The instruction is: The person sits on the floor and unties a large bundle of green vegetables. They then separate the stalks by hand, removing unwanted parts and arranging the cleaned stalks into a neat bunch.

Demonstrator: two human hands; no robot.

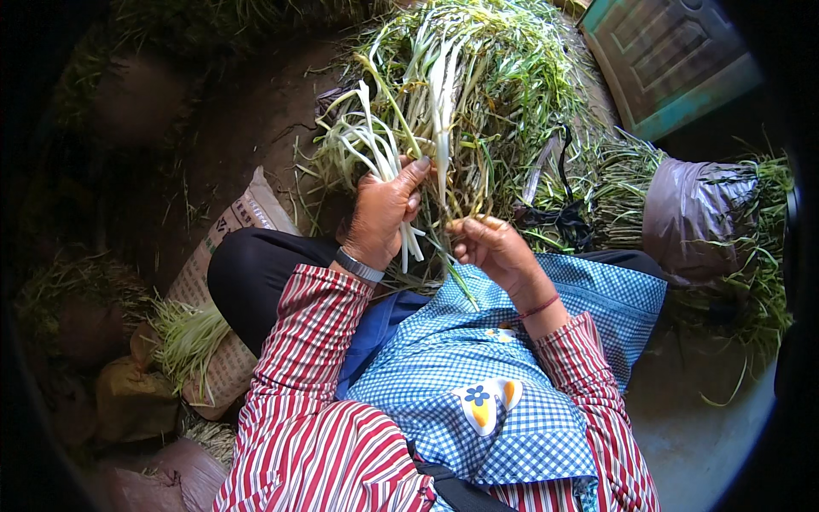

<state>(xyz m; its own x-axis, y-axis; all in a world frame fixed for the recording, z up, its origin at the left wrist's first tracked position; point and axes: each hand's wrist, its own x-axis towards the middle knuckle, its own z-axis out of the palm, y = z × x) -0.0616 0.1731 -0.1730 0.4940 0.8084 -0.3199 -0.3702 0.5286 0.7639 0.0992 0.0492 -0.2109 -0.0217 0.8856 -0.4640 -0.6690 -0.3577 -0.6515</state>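
Observation:
My left hand point(387, 211) is closed around a small bunch of pale plant stalks point(377, 144), whose white ends stick out below the fist. A yellowish stalk point(395, 105) rises from under the left thumb. At the right, my right hand point(489, 243) pinches thin brownish strands between thumb and fingers, beside a white stalk point(441, 128) that stands near the left fingertips; which hand holds it I cannot tell. Beyond both hands lies a large heap of green, leafy stalks point(524, 83).
A printed woven sack point(214, 256) lies at the left with pale green stalks point(189, 342) on it. Plastic-wrapped stalks point(694, 217) are at the right. A panelled door point(672, 57) stands at the upper right, and a yellowish bag point(134, 397) at the lower left.

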